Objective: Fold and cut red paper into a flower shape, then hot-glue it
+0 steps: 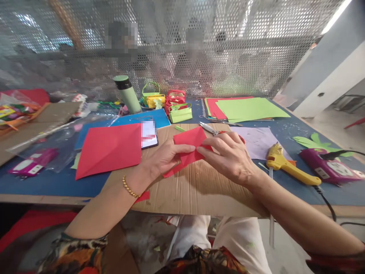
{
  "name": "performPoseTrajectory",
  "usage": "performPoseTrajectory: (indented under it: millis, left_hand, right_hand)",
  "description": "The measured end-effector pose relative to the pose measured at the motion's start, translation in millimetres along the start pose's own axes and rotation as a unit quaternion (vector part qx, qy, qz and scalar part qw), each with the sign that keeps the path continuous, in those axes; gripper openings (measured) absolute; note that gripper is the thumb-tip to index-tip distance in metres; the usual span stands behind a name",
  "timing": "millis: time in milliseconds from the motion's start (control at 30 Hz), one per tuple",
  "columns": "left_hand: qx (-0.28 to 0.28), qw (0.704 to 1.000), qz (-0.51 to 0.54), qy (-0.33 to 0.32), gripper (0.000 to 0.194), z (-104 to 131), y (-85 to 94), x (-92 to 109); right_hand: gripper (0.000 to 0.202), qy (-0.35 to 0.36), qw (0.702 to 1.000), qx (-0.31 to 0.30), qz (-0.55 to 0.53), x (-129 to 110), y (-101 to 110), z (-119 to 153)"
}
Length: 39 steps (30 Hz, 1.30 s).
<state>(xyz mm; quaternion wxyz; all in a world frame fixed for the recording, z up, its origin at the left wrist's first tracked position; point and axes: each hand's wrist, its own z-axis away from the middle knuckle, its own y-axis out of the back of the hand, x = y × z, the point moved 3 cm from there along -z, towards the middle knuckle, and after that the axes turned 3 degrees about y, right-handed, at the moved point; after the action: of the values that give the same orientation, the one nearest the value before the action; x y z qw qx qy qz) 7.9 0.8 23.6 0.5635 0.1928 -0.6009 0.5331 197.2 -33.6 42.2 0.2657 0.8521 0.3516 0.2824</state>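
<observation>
The red paper [189,137] sits at the centre of the frame, above the cardboard [182,194] on the worktop [285,131]. Both grips are narrow and hold it: the left hand [167,156] has its thumb on the paper's face, and the right hand [229,156] pinches it near the middle. The folding looks partway along: creases and overlapping layers show, but no finished form, so some shaping seems left. At upper centre, small bags [181,113] stand already made. A red strip [172,171] pokes out below the paper; whether it is attached, I cannot tell. The left fingertips and the paper's underside are hidden, the right hand covers part of the scissors [208,128], and the phone [149,144] is partly blurred out.
</observation>
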Motion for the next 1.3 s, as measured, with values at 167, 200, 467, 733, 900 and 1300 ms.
performPoseTrajectory:
  millis: [167, 200, 467, 733, 900, 1300]
  left_hand:
    - [-0.034, 0.999, -0.004, 0.011, 0.025, 3, -4.3, -1]
    - [-0.028, 0.999, -0.010, 0.014, 0.024, 2, -2.8, -1]
    - [-0.030, 0.999, -0.011, -0.020, 0.017, -3, 0.6, 1]
    - [-0.026, 0.999, -0.025, -0.021, 0.022, -1, -2.0, 0]
    - [-0.055, 0.997, -0.053, -0.014, 0.035, -2, 0.6, -3]
    - [-0.108, 0.976, -0.183, -0.053, 0.058, 3, -1.2, -1]
  right_hand:
    - [0.032, 0.037, 0.999, 0.021, -0.023, -2, 3, 6]
    - [0.032, 0.039, 0.999, 0.022, -0.025, -2, 2, 7]
    - [0.022, 0.024, 0.999, 0.022, -0.044, -1, -1, 3]
    - [0.024, -0.043, 0.994, 0.023, -0.095, 4, -6, 3]
    - [0.026, -0.064, 0.987, 0.021, -0.148, 8, -9, 2]
    - [0.020, -0.232, 0.918, -0.028, -0.321, 13, -12, 2]
